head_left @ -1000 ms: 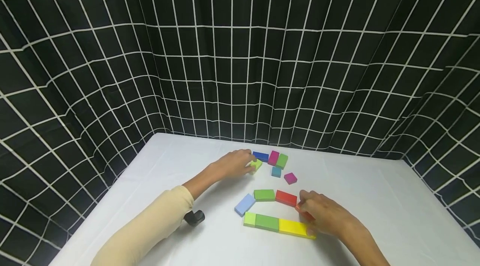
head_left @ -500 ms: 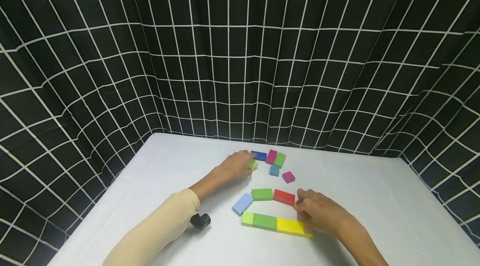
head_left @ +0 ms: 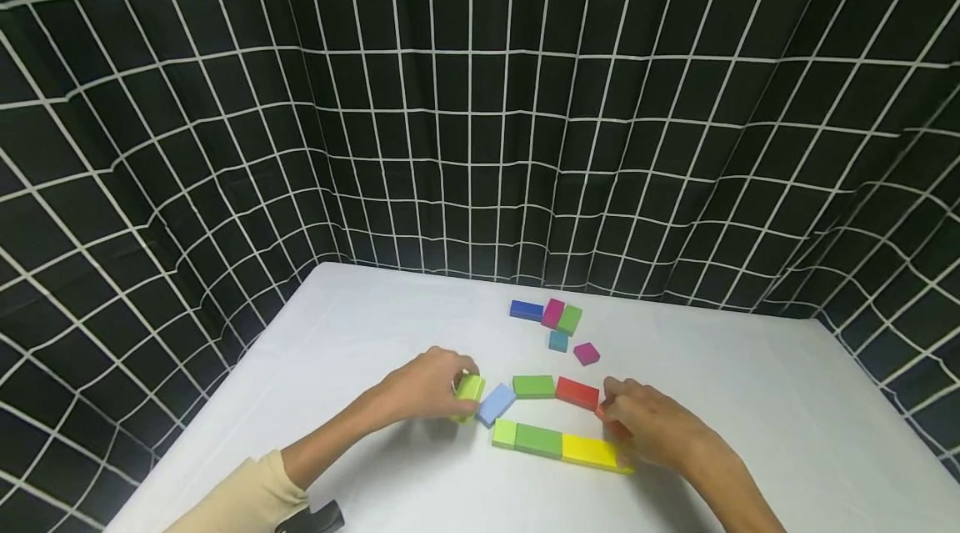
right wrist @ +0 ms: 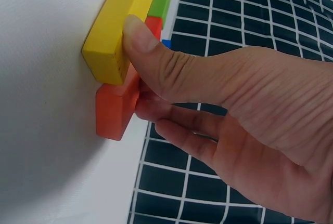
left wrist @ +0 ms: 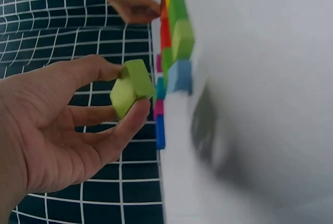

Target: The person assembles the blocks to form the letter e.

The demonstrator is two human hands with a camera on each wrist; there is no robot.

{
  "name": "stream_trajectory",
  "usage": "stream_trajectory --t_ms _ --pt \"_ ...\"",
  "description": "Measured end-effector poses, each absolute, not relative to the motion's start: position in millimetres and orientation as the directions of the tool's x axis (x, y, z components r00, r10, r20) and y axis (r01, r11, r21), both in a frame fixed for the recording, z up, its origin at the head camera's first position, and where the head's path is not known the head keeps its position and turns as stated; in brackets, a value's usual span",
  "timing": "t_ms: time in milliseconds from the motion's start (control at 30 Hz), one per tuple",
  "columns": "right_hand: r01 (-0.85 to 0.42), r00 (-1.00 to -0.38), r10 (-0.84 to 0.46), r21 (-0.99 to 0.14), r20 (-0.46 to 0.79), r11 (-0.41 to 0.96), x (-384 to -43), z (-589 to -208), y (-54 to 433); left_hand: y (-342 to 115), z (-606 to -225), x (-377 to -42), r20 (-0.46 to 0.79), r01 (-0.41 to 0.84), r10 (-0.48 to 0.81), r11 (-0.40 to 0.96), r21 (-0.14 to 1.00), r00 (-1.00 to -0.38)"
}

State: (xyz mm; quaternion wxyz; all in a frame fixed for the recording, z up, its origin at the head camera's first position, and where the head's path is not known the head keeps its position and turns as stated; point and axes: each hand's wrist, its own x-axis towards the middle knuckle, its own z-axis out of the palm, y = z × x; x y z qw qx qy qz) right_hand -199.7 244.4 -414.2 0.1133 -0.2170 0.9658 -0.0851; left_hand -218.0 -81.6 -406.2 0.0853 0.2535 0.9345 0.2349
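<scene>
My left hand (head_left: 427, 385) pinches a lime-green block (head_left: 470, 389) between thumb and fingertips, just left of the slanted light blue block (head_left: 497, 405). The left wrist view shows it held above the white tabletop. My right hand (head_left: 660, 424) has its thumb on the end of the yellow block (right wrist: 112, 39) and curled fingertips against the orange-red block (right wrist: 112, 112), which it partly hides in the head view. A green block (head_left: 533, 387) and a red block (head_left: 577, 393) continue the arc behind. In front, a small light green block (head_left: 505, 433) and another green block (head_left: 538, 440) line up with the yellow one.
Farther back lie a dark blue block (head_left: 527, 310), a magenta block (head_left: 552, 313), a green block (head_left: 570, 319), a teal block (head_left: 558, 341) and a small magenta block (head_left: 587, 354). A black curtain (head_left: 495, 141) with white grid lines surrounds the white table (head_left: 720, 383).
My left hand has brought the lime-green block from beside the dark blue block forward and left, to near the light blue block. My right hand stays at the orange-red and yellow blocks.
</scene>
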Motion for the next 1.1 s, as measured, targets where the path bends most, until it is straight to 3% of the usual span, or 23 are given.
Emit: stream_trajectory --t_ms 133,333,1100 --pt "-0.391 -0.884 -0.428 -0.207 -0.186 0.897 -200.9 -414.5 245.9 -84.4 -414.3 -199.0 -0.132 0.373 0.506 0.765 0.525 -0.852" --pt "-0.403 -0.879 -0.441 -0.211 -0.179 0.89 -200.3 -415.2 247.4 -75.8 -429.1 -187.1 -0.202 0.322 0.46 0.816 0.48 -0.864" --pt "-0.413 -0.877 -0.446 -0.195 -0.177 0.89 -201.1 -414.2 245.2 -69.8 -428.3 -178.2 -0.179 0.335 0.467 0.806 0.488 -0.866"
